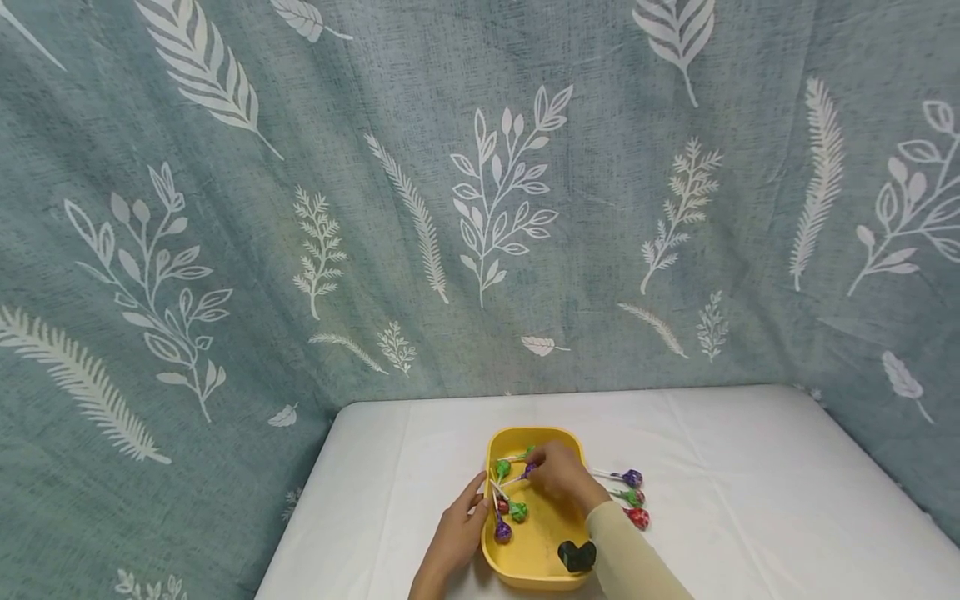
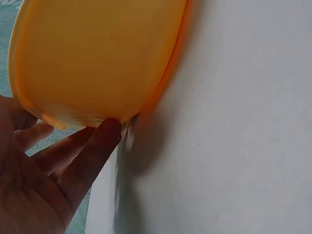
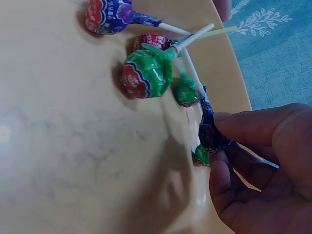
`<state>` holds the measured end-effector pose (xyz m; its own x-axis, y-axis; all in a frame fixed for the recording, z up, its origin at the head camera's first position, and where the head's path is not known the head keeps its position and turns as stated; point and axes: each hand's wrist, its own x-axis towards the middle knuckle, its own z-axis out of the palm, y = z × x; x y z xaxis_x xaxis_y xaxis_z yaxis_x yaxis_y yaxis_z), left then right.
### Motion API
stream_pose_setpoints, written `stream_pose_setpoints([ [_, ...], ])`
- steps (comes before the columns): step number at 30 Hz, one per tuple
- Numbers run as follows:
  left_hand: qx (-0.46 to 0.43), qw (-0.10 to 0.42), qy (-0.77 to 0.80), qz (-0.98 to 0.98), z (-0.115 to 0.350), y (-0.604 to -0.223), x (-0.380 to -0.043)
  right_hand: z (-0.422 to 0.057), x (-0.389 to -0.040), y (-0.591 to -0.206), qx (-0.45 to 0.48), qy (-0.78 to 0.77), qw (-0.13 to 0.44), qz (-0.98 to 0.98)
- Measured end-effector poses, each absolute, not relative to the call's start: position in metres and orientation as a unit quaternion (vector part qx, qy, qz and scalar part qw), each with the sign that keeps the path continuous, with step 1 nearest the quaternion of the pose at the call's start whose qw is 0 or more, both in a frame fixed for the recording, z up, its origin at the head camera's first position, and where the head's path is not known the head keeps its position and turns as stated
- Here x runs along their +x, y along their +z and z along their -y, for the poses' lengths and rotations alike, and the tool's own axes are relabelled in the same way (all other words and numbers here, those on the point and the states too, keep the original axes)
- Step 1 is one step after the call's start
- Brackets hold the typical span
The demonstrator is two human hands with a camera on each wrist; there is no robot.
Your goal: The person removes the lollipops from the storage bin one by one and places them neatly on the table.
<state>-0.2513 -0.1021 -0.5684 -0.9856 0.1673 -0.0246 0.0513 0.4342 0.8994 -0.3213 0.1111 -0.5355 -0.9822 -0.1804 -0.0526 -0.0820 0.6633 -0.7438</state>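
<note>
Likely mid-placing, we've R hand point(image 1: 557, 472) pinching purple lollipop point(image 3: 210, 132) inside yellow tray point(image 1: 546, 533), L hand point(image 1: 459, 523) uncurled vs. its side; next prob. calls for lowering & letting go.

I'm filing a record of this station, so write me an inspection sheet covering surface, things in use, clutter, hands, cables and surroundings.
Surface: white cloth, lightly creased.
Job's things: yellow tray with three green lollipops, a red lollipop and a purple lollipop; three more lollipops on the cloth to its right.
Clutter: dark heart-like shape at the tray's near right corner, identity unclear.
Left hand: fingers against the tray's left side.
Right hand: pinches another purple-wrapped lollipop over the tray.
Cables: nothing seen.
Surroundings: blue-green leaf-print curtain behind the table.
</note>
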Motion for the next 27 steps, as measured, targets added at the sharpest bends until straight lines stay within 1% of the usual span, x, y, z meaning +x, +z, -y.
stream_pose_setpoints([
  [15,0.064,0.061,0.529,-0.844,0.102,-0.570,-0.253,-0.119,-0.315,-0.515,-0.083,-0.402,0.008,-0.912],
  [27,0.077,0.049,0.530,-0.843,0.101,-0.570,-0.252,-0.134,-0.303,-0.511,-0.066,-0.441,-0.007,-0.895],
])
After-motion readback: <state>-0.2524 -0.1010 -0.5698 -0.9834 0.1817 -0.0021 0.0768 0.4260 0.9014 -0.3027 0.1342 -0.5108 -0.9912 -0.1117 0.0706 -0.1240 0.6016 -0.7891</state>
